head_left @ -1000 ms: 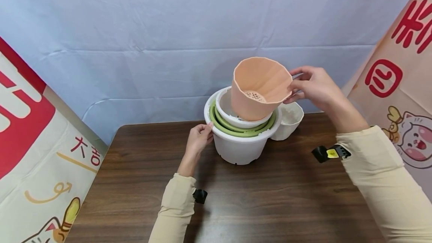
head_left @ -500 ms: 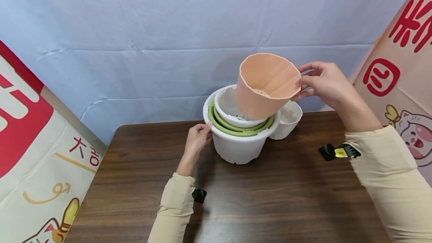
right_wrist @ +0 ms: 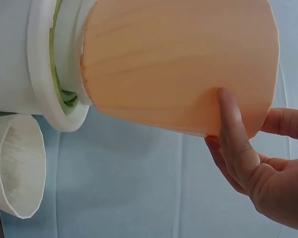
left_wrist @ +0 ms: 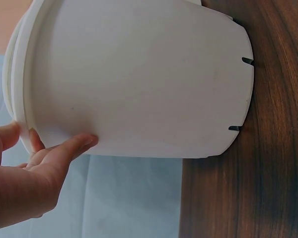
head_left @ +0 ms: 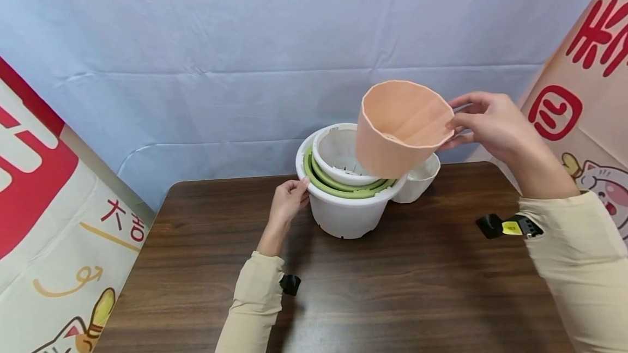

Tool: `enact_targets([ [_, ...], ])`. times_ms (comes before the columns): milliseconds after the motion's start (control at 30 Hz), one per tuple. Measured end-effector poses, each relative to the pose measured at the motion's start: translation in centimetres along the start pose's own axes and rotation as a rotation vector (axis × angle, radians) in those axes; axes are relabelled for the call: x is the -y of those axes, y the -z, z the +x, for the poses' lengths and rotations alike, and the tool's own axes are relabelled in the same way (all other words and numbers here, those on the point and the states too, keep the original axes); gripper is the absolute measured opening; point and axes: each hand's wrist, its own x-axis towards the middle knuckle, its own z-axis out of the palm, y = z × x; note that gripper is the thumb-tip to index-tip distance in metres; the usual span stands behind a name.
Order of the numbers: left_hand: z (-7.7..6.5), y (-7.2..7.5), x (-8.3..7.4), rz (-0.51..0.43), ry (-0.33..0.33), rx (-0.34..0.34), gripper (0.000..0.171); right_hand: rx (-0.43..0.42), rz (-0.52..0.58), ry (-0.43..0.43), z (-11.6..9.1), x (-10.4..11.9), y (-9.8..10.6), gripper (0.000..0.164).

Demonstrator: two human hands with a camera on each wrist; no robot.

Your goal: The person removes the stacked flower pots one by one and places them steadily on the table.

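A peach-coloured plastic flower pot (head_left: pixel 392 151) hangs tilted above the right side of a nested stack of pots. My right hand (head_left: pixel 495 124) pinches its rim, thumb inside and fingers along the outer wall, as the right wrist view (right_wrist: pixel 273 168) shows. The large white outer pot (head_left: pixel 345 217) stands on the table, with green pots (head_left: pixel 321 181) and a smaller white pot (head_left: pixel 338 148) nested in it. At its left rim, my left hand (head_left: pixel 288 200) grips with the thumb on top; its fingers lie against the outer wall in the left wrist view (left_wrist: pixel 44 173).
A small white faceted pot (head_left: pixel 417 184) stands just right of the stack, partly behind it. The brown wooden table (head_left: pixel 206 266) ends at a pale blue cloth backdrop (head_left: pixel 221 108). Printed panels (head_left: pixel 73 222) flank both sides.
The peach flower pot has moved right in my right hand, away from the middle of the stack, uncovering more of the inner white pot. My left hand has stayed at the rim.
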Motion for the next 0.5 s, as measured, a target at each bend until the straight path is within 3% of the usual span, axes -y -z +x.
enact_targets([
  [233, 0.0, 0.0, 0.0, -0.002, 0.005, -0.001, 0.032, -0.021, -0.031, 0.0, -0.7, -1.0, 1.1, 0.033],
  [500, -0.1, -0.2, -0.1, -0.001, -0.009, -0.007, 0.031, -0.03, 0.057, 0.003, -1.4, -2.2, 2.5, 0.015],
])
